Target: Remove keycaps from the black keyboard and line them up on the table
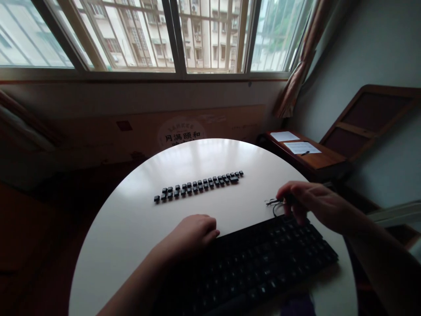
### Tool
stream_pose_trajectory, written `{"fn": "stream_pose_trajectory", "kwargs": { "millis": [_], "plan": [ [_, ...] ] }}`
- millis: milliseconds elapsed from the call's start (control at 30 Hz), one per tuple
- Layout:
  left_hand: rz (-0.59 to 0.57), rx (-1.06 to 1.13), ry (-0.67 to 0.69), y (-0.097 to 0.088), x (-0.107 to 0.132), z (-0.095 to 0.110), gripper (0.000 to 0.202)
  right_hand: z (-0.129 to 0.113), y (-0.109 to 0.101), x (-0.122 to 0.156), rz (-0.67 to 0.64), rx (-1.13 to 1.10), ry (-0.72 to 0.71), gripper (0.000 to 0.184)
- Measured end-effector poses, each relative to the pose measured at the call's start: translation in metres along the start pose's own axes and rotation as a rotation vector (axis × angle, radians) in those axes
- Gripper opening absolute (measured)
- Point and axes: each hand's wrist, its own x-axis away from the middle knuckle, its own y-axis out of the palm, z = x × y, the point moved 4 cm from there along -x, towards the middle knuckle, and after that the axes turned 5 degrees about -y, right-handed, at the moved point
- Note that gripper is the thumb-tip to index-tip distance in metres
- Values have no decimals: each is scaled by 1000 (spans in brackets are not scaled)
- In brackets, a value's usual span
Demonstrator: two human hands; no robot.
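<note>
A black keyboard [250, 267] lies at a slant on the white round table, its near left part in deep shadow. My left hand [197, 230] rests at its far left edge, fingers curled; whatever they enclose, if anything, is hidden. Over the keyboard's far right corner, my right hand [309, 204] pinches a dark, thin tool with wire prongs, apparently a wire keycap puller [274, 202], pointing left. A thin dark loop hangs just below it. Beyond both hands, several loose black keycaps [194, 186] stand in two slanting rows.
The white table [115, 237] has a curved edge. A purple item [297, 305] sits at the near edge, partly cut off. To the right are a wooden side table [329, 156] with papers [301, 147] and a pen. A barred window [210, 39] is ahead.
</note>
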Motion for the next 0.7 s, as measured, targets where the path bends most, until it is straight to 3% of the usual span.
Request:
{"fn": "stream_pose_trajectory", "kwargs": {
  "millis": [67, 233, 433, 700],
  "plan": [
    [4, 10, 7, 1, -1, 0, 24, 24, 13, 22, -26, -57, 107, 41],
    [7, 10, -2, 3, -3, -3, 24, 70, 37, 46, 171, -176, 213, 36],
    [18, 12, -1, 3, -4, -3, 26, 81, 53, 35, 260, -218, 189, 35],
    [-6, -2, -12, 2, -4, -4, 26, 89, 50, 29, 327, -53, 151, 32]
  ]
}}
